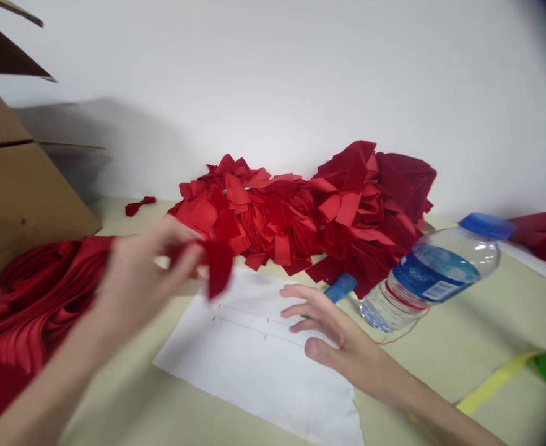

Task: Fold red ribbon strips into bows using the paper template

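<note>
My left hand (150, 260) is closed around a red fabric piece (218, 266), blurred by motion, in front of a heap of red fabric pieces (273, 217). Over the right part of a white sheet of paper (254, 365) hovers my right hand (324, 328), fingers apart and holding nothing. Two thin ruled lines with short tick marks run across the sheet, partly covered by that hand. Just beyond my right fingers lies a blue object (341, 287), its other end hidden.
A clear water bottle (421, 272) with a blue cap stands at right, near a yellow tape (496, 383). Folded red fabric (36, 303) fills the left side, below a cardboard box (26, 204). A small red bow-shaped piece (140, 205) lies near the wall.
</note>
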Action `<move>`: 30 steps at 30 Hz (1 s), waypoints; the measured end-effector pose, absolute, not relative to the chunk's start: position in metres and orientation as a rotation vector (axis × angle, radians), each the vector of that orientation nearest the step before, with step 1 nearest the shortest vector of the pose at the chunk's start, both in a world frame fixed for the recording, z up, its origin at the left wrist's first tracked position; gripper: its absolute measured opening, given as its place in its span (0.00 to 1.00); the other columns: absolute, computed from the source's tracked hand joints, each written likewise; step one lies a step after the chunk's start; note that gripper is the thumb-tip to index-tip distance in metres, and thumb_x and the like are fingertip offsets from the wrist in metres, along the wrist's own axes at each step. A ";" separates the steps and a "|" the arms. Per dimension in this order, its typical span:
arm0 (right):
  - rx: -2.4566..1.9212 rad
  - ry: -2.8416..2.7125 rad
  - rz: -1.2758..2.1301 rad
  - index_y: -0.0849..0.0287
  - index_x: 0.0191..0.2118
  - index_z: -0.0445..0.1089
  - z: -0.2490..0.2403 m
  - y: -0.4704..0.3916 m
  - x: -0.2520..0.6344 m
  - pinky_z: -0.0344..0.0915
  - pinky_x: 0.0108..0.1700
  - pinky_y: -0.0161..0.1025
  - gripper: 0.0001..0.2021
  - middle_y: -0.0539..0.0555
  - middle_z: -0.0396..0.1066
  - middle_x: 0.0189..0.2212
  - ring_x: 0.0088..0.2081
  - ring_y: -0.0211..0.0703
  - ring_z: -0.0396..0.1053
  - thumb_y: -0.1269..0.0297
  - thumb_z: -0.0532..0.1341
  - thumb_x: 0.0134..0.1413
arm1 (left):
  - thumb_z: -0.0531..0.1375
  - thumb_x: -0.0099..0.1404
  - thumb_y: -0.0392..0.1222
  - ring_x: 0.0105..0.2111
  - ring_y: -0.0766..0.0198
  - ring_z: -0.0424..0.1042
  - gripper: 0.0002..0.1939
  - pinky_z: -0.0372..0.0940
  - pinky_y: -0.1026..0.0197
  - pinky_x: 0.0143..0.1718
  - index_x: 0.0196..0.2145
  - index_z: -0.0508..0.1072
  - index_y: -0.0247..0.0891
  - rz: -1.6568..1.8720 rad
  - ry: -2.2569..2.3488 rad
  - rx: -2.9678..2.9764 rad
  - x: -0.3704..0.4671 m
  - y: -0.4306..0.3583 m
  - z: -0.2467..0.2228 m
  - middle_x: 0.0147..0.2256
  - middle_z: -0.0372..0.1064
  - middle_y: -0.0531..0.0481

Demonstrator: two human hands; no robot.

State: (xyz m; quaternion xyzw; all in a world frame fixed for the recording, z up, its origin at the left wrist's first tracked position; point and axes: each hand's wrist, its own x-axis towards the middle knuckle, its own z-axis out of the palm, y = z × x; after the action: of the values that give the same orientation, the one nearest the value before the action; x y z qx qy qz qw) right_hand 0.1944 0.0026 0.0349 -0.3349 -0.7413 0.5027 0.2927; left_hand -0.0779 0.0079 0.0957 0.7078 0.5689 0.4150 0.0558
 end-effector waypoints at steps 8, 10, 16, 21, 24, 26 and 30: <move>-1.099 -1.808 1.602 0.62 0.24 0.67 0.042 0.013 0.205 0.62 0.35 0.35 0.16 0.51 0.68 0.23 0.28 0.37 0.66 0.54 0.58 0.54 | 0.49 0.64 0.40 0.20 0.69 0.60 0.04 0.54 0.66 0.22 0.31 0.57 0.42 0.607 1.177 1.861 -0.007 0.006 0.029 0.21 0.60 0.58; -1.130 -1.785 1.534 0.61 0.21 0.67 0.044 0.018 0.228 0.62 0.36 0.36 0.19 0.52 0.69 0.24 0.30 0.39 0.67 0.53 0.56 0.55 | 0.53 0.62 0.42 0.20 0.70 0.59 0.04 0.54 0.66 0.22 0.33 0.60 0.42 0.432 0.999 1.739 -0.020 0.012 0.022 0.21 0.59 0.60; -1.253 -1.454 1.217 0.60 0.20 0.66 0.049 0.019 0.278 0.63 0.30 0.37 0.17 0.52 0.64 0.21 0.25 0.40 0.62 0.53 0.59 0.51 | 0.65 0.51 0.42 0.29 0.66 0.64 0.20 0.60 0.62 0.34 0.43 0.68 0.43 0.260 0.946 1.624 -0.057 0.027 0.012 0.28 0.65 0.57; -1.165 -1.357 1.130 0.59 0.18 0.67 0.053 0.019 0.283 0.65 0.36 0.37 0.12 0.53 0.67 0.37 0.38 0.47 0.65 0.59 0.61 0.45 | 0.60 0.57 0.42 0.31 0.65 0.64 0.07 0.59 0.63 0.35 0.27 0.65 0.39 0.392 1.018 1.704 -0.068 0.030 0.017 0.30 0.65 0.55; -1.265 -1.347 0.966 0.57 0.26 0.73 0.051 0.030 0.293 0.63 0.39 0.35 0.05 0.51 0.66 0.46 0.46 0.47 0.63 0.64 0.61 0.43 | 0.55 0.63 0.44 0.30 0.65 0.68 0.08 0.60 0.63 0.31 0.29 0.58 0.40 0.413 0.994 1.590 -0.069 0.029 0.016 0.30 0.68 0.54; -1.330 -1.258 0.868 0.57 0.30 0.74 0.047 0.038 0.304 0.63 0.38 0.34 0.07 0.51 0.68 0.43 0.43 0.45 0.64 0.66 0.60 0.41 | 0.52 0.65 0.45 0.25 0.66 0.69 0.08 0.58 0.64 0.26 0.31 0.56 0.41 0.377 0.951 1.488 -0.070 0.029 0.013 0.27 0.69 0.55; -1.408 -1.236 0.898 0.59 0.28 0.72 0.037 0.042 0.313 0.62 0.35 0.37 0.06 0.52 0.71 0.28 0.32 0.43 0.66 0.64 0.61 0.42 | 0.53 0.64 0.45 0.25 0.65 0.71 0.07 0.60 0.63 0.27 0.37 0.61 0.40 0.272 0.912 1.466 -0.078 0.034 0.010 0.29 0.71 0.53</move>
State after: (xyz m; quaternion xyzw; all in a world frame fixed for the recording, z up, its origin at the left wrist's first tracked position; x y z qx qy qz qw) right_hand 0.3126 0.0418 0.0370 -0.5840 -0.5127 0.3726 0.5072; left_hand -0.0776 0.0341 0.0097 0.6433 0.4002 0.1193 0.6417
